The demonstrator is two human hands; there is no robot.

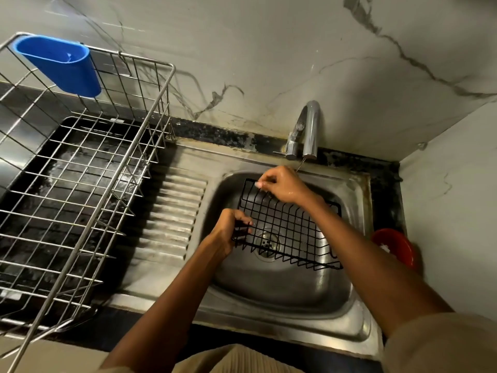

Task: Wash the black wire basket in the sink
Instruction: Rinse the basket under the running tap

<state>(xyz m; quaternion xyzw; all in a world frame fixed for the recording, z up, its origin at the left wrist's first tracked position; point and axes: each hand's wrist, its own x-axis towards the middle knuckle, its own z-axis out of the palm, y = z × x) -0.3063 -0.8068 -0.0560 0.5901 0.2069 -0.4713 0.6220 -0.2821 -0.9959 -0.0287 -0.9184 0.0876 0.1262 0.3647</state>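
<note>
The black wire basket [289, 227] sits in the bowl of the steel sink [271, 289], tilted over the drain [267, 242], which shows through its mesh. My left hand [231, 228] grips its near left corner, fingers curled round the wires. My right hand [281, 184] pinches the far rim, wet and glistening, fingers bent over the top wire. Behind my right hand stands the chrome faucet [309, 130] against the marble wall. A red bowl [395, 247] rests on the counter right of the sink. Left of the ribbed drainboard [172, 214] stands a steel dish rack [80, 168] with a blue cutlery holder [60, 64] hooked on its far rim.
</note>
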